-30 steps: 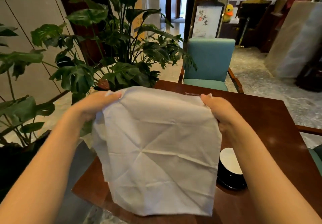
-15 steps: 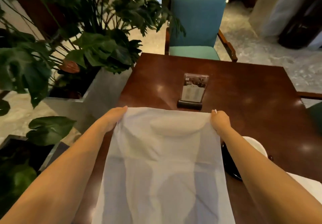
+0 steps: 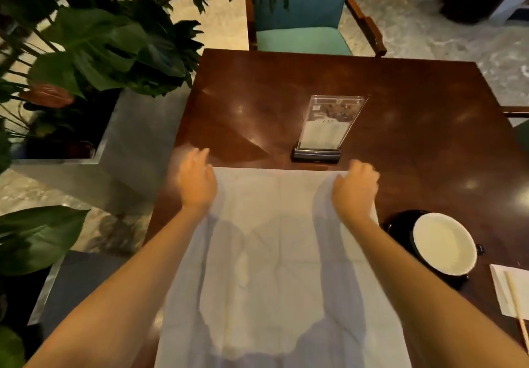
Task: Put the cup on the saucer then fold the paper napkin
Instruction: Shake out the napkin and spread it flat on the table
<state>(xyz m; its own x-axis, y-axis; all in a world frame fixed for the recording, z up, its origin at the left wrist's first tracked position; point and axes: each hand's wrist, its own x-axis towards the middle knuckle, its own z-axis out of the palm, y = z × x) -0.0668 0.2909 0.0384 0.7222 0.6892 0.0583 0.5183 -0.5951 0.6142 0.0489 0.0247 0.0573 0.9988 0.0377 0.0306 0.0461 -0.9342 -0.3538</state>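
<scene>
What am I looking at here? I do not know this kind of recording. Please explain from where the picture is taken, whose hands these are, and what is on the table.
There is no machine here. A person wears a camera on the head, so the one picture looks forward and down at their own arms. The left hand and the right hand each grip a far corner of a white paper napkin, spread out over the brown table. To the right, a cup, white inside, stands on a dark saucer. Beyond the napkin stands a clear card holder. At the right edge lie a white paper and chopsticks.
</scene>
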